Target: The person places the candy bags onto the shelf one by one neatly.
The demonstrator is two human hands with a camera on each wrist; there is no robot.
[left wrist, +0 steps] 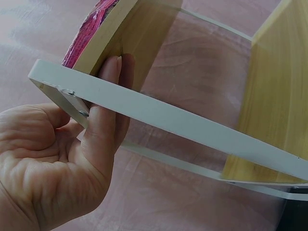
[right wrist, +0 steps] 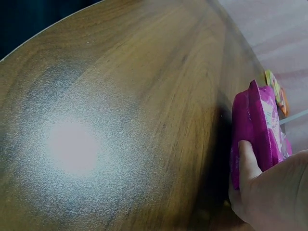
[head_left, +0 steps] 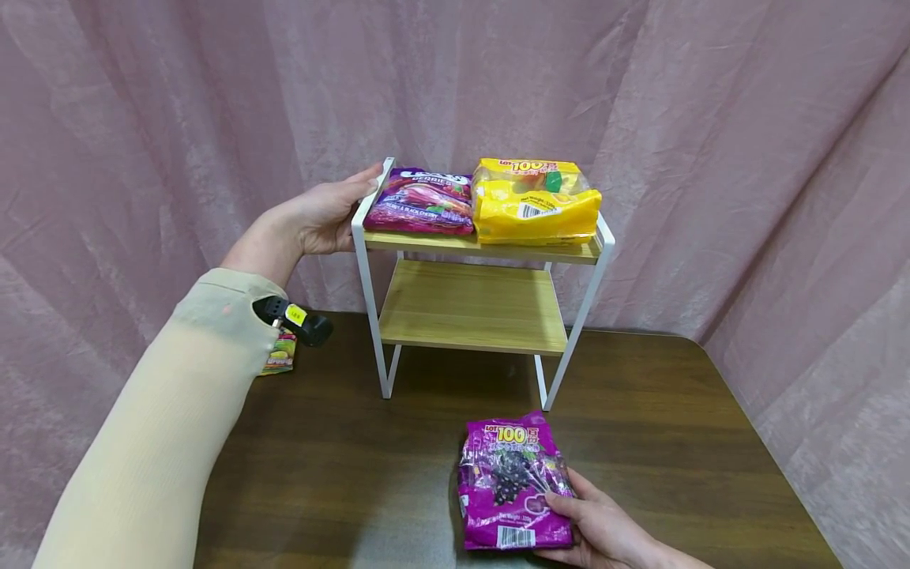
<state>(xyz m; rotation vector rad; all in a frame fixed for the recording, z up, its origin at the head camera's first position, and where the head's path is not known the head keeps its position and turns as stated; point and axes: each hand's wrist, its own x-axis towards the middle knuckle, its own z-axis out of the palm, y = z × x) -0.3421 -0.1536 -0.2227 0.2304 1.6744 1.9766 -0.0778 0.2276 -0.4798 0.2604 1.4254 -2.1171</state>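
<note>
A two-tier shelf with white metal legs and wooden boards stands on the table. My left hand grips its upper left side, and in the left wrist view fingertips reach under the top board beside the white frame. On the top board lie a purple berry candy bag and, to its right, a yellow LOT 100 candy bag. In front of the shelf, my right hand holds a magenta LOT 100 candy bag with a grape picture, thumb on its printed face.
Partly hidden behind my left sleeve, a colourful packet lies on the brown wooden table. A pink curtain hangs close behind the shelf. The table's rounded right edge shows beyond my right hand.
</note>
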